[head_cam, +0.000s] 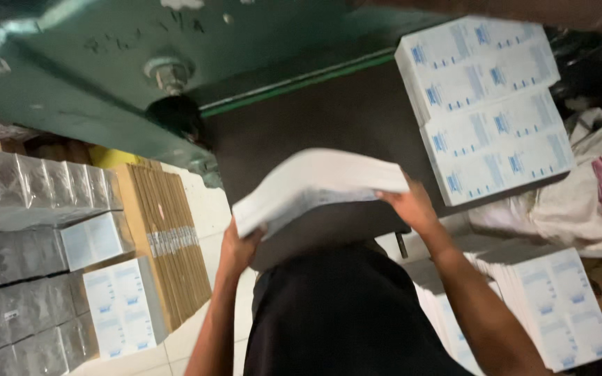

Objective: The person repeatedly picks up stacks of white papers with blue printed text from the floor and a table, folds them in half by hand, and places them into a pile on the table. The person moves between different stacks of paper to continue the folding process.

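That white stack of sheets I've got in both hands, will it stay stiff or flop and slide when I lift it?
The stack of sheets already bows between the left hand and the right hand, so it is probably floppy. Its fanned edges suggest loose sheets that may slip. Its thickness hints at some weight.

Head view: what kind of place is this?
Likely a print or packaging shop: both hands hold a stack of sheets at a green machine, with printed stacks on its table and bundled stacks on the floor.

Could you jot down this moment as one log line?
left hand: grips sheet stack near end | right hand: grips far end | stack: lifted above dark table | printed sheets: on table
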